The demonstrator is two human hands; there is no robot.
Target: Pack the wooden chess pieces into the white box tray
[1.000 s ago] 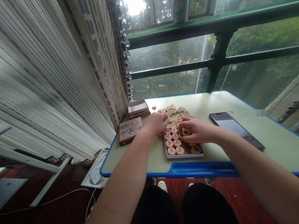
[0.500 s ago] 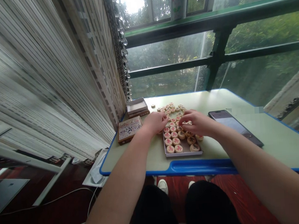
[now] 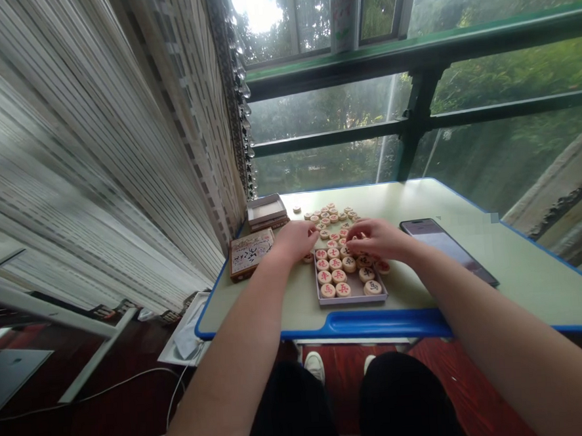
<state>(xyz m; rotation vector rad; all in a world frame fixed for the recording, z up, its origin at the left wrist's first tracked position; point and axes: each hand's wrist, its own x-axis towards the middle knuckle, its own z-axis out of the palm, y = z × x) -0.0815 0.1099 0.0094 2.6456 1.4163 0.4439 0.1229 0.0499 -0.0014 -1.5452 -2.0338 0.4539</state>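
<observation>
A shallow white box tray [image 3: 352,300] lies on the table near its front edge. Round wooden Chinese chess pieces [image 3: 343,289] with red and black characters stand in rows inside it. My right hand [image 3: 378,237] is over the tray's right far part, its fingers closed together at a black-marked piece, partly covering the pieces below. Just beyond the tray's left far corner is my left hand [image 3: 297,238], fingers curled together; whatever they hold is hidden. More loose chess pieces [image 3: 328,216] lie in a cluster behind the tray. One piece [image 3: 383,266] touches the tray's right side.
A Chinese chess box [image 3: 251,252] lies at the table's left, with an open white box part [image 3: 267,207] stacked on another box behind it. A phone [image 3: 448,251] rests at the right. A single piece [image 3: 297,209] sits far left. A can [image 3: 345,14] stands on the window ledge.
The view has tilted up slightly. My right hand has lowered a little toward the tray, its fingers closer together. The left hand has stayed almost in place beside the tray.
</observation>
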